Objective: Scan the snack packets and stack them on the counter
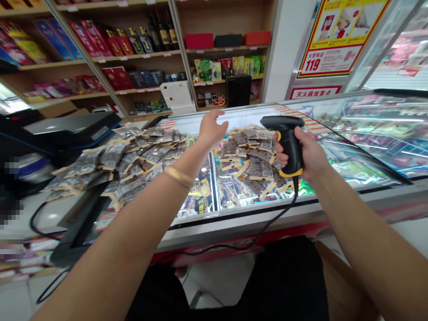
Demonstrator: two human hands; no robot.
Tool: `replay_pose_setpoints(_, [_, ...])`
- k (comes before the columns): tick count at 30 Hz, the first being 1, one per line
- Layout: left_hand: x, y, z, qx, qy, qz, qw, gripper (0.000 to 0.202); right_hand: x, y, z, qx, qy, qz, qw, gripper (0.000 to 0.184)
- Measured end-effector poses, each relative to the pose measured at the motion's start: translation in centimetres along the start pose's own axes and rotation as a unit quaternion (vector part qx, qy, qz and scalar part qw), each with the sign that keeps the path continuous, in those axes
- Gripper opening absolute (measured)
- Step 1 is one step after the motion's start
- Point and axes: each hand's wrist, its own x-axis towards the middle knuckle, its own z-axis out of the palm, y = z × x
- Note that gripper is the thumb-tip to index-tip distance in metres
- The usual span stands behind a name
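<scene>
My right hand (309, 154) grips a black and yellow barcode scanner (288, 142) by its handle, with the head pointing left over a heap of small snack packets (249, 160) on the glass lid of a chest freezer (301, 209). Its black cable hangs down over the freezer's front edge. My left hand (211, 128) reaches forward above the gap between two packet heaps, fingers curled loosely apart, holding nothing. A gold bracelet sits on that wrist. A larger heap of packets (127, 160) spreads to the left.
A black register device (72, 131) stands at the left with cables trailing down. Wooden shelves (133, 58) with boxes and bottles fill the back wall. A white box (177, 96) and a dark monitor (238, 90) stand behind the freezer. A red and yellow poster (337, 35) hangs at right.
</scene>
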Motion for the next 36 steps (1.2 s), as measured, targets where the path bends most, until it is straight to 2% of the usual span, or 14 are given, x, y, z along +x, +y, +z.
replay_pose_setpoints(4, [-2.0, -2.9, -6.5, 0.025, 0.045, -0.020, 0.998, 0.033, 0.3, 0.3, 3.7, -0.006, -0.045, -0.007, 0.999, 0.042])
replay_pose_setpoints(8, [-4.6, -6.1, -13.0, 0.063, 0.087, -0.069, 0.992, 0.032, 1.0, 2.6, 9.0, 0.016, -0.094, 0.039, 0.995, 0.042])
replay_pose_setpoints(11, [-7.2, -8.1, -16.5, 0.103, 0.088, -0.096, 0.986, 0.034, 1.0, 4.9, 12.6, 0.031, -0.121, 0.092, 0.988, 0.040])
replay_pose_setpoints(13, [-9.2, -9.1, -17.9, 0.140, 0.073, -0.103, 0.982, 0.036, 0.7, 6.5, 14.3, 0.032, -0.133, 0.136, 0.981, 0.039])
replay_pose_setpoints(16, [-12.0, -9.9, -18.4, 0.214, 0.033, -0.092, 0.972, 0.044, 0.0, 8.4, 15.6, 0.019, -0.139, 0.186, 0.973, 0.038])
replay_pose_setpoints(20, [-14.7, -10.0, -17.4, 0.344, -0.026, -0.072, 0.936, 0.069, -0.4, 9.7, 15.5, -0.002, -0.145, 0.202, 0.969, 0.037])
replay_pose_setpoints(23, [-15.8, -10.0, -16.6, 0.392, -0.051, -0.052, 0.917, 0.082, -0.5, 10.0, 15.1, -0.008, -0.147, 0.213, 0.966, 0.037])
replay_pose_setpoints(26, [-16.2, -10.1, -16.2, 0.404, -0.061, -0.030, 0.912, 0.082, -0.6, 10.2, 14.9, -0.016, -0.151, 0.220, 0.964, 0.036])
replay_pose_setpoints(30, [-16.4, -10.1, -16.0, 0.395, -0.046, -0.028, 0.917, 0.081, -0.8, 10.3, 14.9, -0.021, -0.166, 0.217, 0.962, 0.039])
replay_pose_setpoints(36, [-16.6, -10.6, -16.0, 0.274, 0.029, 0.048, 0.960, 0.090, -0.9, 10.3, 14.7, -0.011, -0.166, 0.212, 0.963, 0.039])
